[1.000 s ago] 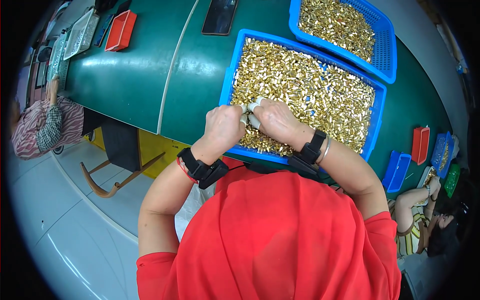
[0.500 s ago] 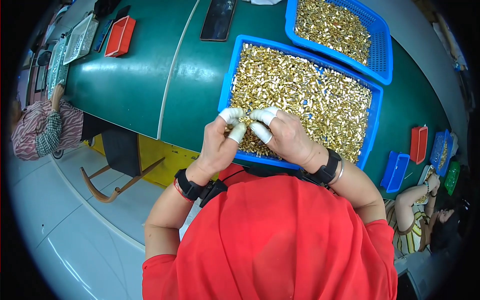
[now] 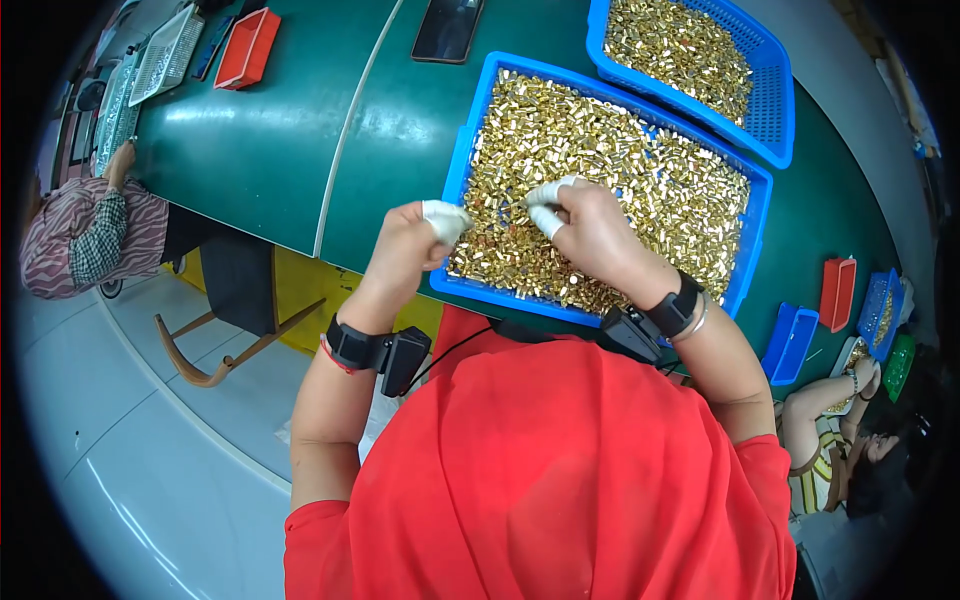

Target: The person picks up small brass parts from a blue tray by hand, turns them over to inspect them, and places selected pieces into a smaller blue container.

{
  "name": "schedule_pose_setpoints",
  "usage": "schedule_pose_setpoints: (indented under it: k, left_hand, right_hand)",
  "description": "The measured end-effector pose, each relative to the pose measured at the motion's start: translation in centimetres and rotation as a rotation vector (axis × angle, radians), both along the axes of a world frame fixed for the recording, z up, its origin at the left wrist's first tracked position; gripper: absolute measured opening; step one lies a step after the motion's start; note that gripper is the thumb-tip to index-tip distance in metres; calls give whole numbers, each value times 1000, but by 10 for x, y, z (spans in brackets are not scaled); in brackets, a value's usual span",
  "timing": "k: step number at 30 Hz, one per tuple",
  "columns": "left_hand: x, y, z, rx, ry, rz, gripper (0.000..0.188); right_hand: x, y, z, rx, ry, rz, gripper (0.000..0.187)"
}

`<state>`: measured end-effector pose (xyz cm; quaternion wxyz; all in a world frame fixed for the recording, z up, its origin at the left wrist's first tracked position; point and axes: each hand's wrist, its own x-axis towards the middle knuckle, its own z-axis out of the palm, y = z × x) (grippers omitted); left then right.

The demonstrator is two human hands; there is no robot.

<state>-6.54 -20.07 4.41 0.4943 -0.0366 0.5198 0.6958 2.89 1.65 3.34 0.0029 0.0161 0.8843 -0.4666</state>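
A blue plastic basket (image 3: 757,240) lies before me, filled with small gold-coloured metal pieces (image 3: 560,135). White finger covers sit on the fingertips of both hands. My left hand (image 3: 405,250) is closed over the basket's left edge, thumb and fingers pressed together; whatever they hold, if anything, is hidden. Over the middle of the pieces, my right hand (image 3: 592,232) pinches with thumb and forefinger, and what is between the tips is too small to name. The two hands are apart. Each wrist wears a black strap with a device.
Behind stands a second blue basket (image 3: 778,95) of gold pieces. A phone (image 3: 447,28) lies on the green table (image 3: 240,170). Trays in red (image 3: 838,292) and blue (image 3: 790,343) sit at right, another red tray (image 3: 247,48) far left. Co-workers sit on both sides; a chair (image 3: 235,290) stands at left.
My hands were together at the basket's near left part and have separated. The left moved left, the right moved right and slightly up. The view has shifted slightly.
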Motion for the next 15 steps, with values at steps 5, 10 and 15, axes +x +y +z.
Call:
schedule_pose_setpoints:
  k: [5,10,15]
  left_hand:
    - [32,19,-1,-721,1044,-391,12]
    - [40,30,-6,-885,1385,-563,6]
    - [39,26,-7,-873,1461,-578,5]
  right_hand:
    - [1,-20,-17,153,10,103,15]
    - [-9,-34,-22,273,-88,206,12]
    - [-15,-36,-23,340,-106,220,11]
